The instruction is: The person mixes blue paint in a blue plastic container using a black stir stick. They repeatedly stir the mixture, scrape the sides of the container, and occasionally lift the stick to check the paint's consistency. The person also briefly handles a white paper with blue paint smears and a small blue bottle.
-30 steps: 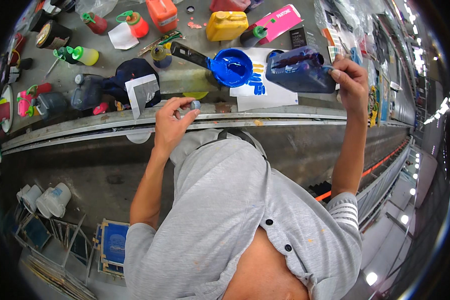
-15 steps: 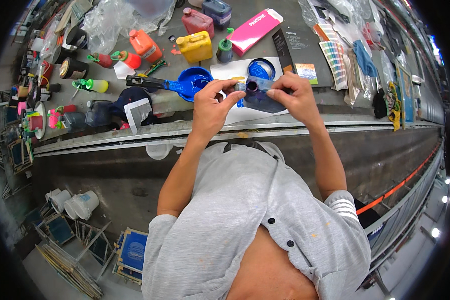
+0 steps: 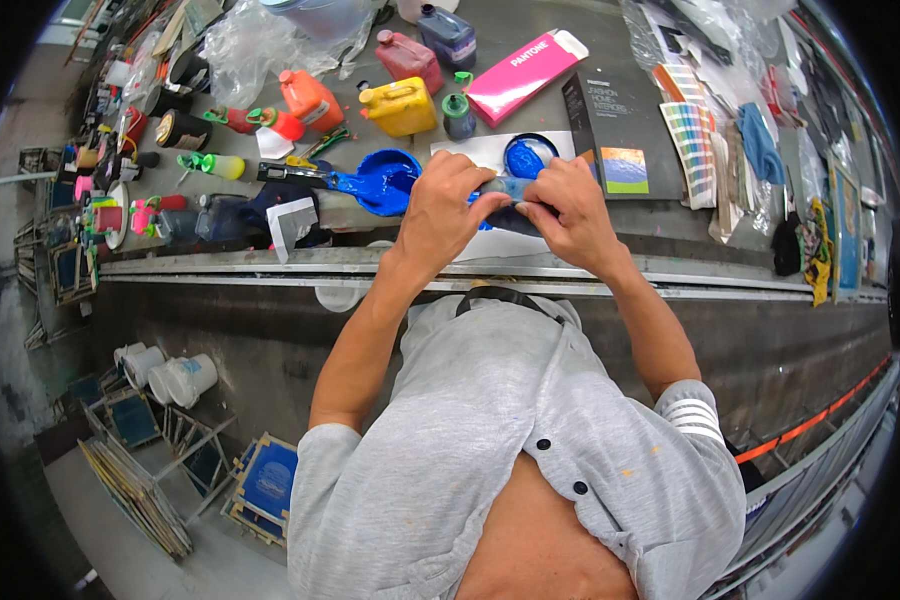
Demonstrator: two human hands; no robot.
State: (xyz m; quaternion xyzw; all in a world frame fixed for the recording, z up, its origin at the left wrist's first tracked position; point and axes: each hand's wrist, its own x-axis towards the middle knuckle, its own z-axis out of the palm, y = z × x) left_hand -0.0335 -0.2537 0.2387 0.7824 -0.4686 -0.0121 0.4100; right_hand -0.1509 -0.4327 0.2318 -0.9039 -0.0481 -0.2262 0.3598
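A small dark blue plastic jug (image 3: pixel 515 222) is held between my hands above a white paper sheet (image 3: pixel 475 248). My left hand (image 3: pixel 442 205) is closed at the jug's top, fingers pinching its greyish cap, mostly hidden behind them. My right hand (image 3: pixel 575 212) grips the jug's upper part from the other side. To the left, a blue ink-coated pot (image 3: pixel 388 182) with a long dark handle (image 3: pixel 292 175) lies on the table. Just beyond my hands stands an open round container (image 3: pixel 530 156) of bright blue ink.
Behind stand a yellow jug (image 3: pixel 400 107), a red jug (image 3: pixel 410 62), an orange bottle (image 3: pixel 310 100) and a small green-topped bottle (image 3: pixel 458 115). A pink box (image 3: pixel 525 75), a black book (image 3: pixel 605 125) and colour swatches (image 3: pixel 688 150) lie right. A metal rail (image 3: pixel 370 262) edges the table.
My hands have come together over the jug. My left hand has brought the cap to the jug's mouth, which showed before and is now covered. My view has shifted slightly.
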